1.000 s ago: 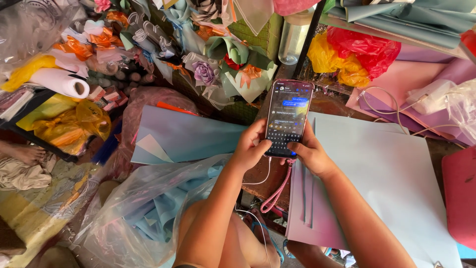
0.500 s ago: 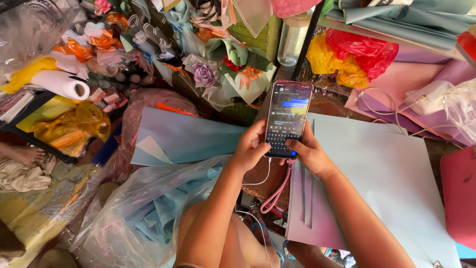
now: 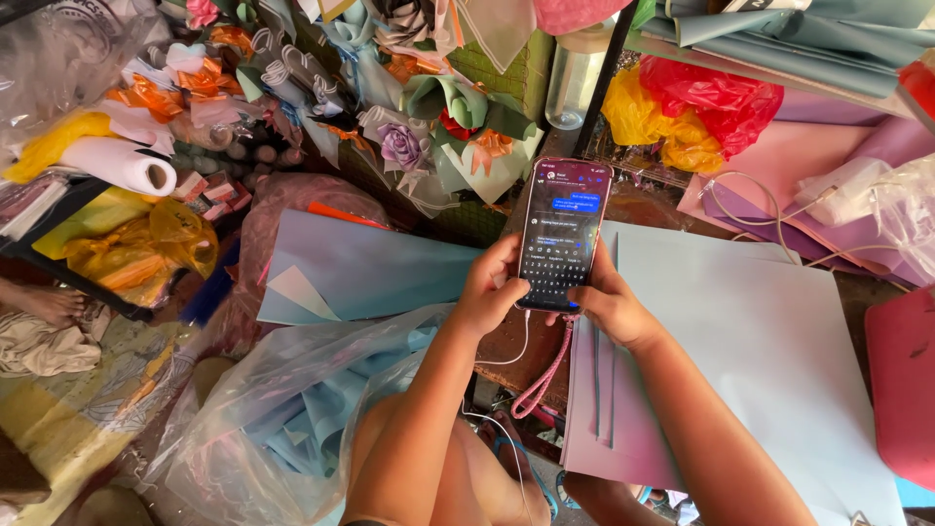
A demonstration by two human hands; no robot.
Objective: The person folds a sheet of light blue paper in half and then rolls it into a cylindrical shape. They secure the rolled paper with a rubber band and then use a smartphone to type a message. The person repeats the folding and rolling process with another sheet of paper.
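both hands on a phone over the paper sheets

the left hand (image 3: 487, 292) and right hand (image 3: 606, 304) wrap their fingers around a smartphone (image 3: 563, 232), thumbs on its lit keyboard. a pink strap (image 3: 545, 375) hangs at 6 o'clock. pale blue sheets (image 3: 750, 331) lie at 4 o'clock, a clear plastic bag (image 3: 282, 419) at 8 o'clock, paper flowers (image 3: 404, 146) at 11 o'clock.

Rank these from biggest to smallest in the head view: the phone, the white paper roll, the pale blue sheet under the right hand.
1. pale blue sheet
2. phone
3. white paper roll
The phone sits nearer the camera, so the last two are unsure.
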